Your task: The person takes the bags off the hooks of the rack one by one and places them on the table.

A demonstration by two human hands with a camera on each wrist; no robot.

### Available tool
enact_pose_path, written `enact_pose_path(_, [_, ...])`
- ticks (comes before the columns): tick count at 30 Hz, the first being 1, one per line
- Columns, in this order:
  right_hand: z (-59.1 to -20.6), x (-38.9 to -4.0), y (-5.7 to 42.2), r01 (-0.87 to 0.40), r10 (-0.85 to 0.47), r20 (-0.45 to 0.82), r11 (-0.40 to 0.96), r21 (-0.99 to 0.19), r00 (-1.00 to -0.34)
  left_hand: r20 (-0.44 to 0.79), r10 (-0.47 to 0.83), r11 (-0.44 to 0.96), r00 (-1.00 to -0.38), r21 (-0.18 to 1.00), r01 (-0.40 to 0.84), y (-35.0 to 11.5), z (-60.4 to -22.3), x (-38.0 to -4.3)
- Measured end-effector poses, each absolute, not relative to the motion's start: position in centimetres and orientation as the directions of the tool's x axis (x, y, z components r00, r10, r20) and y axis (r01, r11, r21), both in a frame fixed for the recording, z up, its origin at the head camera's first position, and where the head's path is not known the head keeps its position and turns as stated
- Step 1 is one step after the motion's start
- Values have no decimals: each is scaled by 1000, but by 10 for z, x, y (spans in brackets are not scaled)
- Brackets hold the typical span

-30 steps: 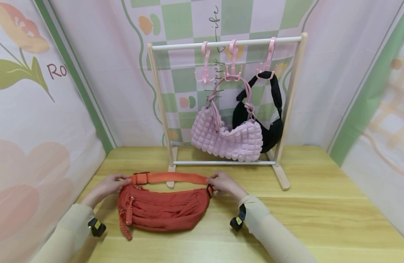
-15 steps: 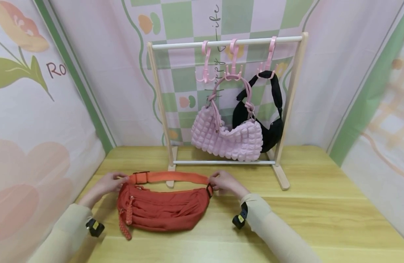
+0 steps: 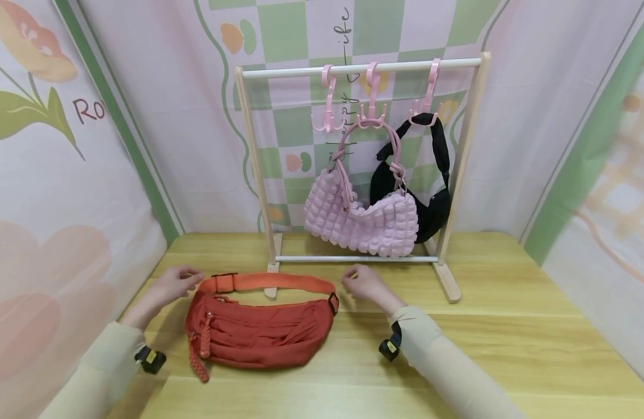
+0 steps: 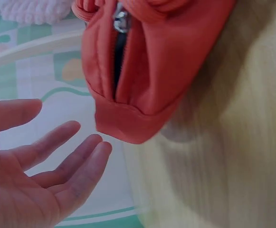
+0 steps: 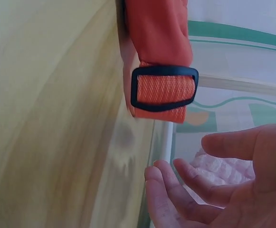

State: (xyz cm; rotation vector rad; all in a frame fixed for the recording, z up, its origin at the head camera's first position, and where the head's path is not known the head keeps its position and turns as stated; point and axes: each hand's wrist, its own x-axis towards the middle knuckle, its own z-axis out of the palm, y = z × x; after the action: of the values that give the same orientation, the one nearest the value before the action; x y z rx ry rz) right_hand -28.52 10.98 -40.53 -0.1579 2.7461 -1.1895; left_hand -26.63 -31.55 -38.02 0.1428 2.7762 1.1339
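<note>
The person's left sleeve [image 3: 93,364], at eight o'clock in the head view, is plain pale beige and ends in a loose, slightly creased cuff. The right sleeve [image 3: 452,366], around five o'clock, matches it. By the left cuff I see a small, boxy black camera [image 3: 150,360] with a yellow mark; its twin [image 3: 389,348] by the right sits beside a black strap [image 3: 397,331].

black bag [image 3: 436,216] is partly behind the lilac bag [image 3: 363,227], can't see its full shape | red bag [image 4: 147,71] chopped by the top edge in both wrist cams | left hand [image 4: 26,192] and right hand [image 5: 242,197] cropped there too
</note>
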Motion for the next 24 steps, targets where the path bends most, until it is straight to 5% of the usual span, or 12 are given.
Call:
enact_pose_path(9, [-398, -288, 121, -80, -108, -4, 760, -645, -994, 59, 115, 791, -992, 599, 127, -300, -370, -269])
enact_pose_path(24, [-384, -292, 141, -166, -127, 106, 752, -637, -986, 154, 53, 766, -987, 627, 140, -267, -351, -270])
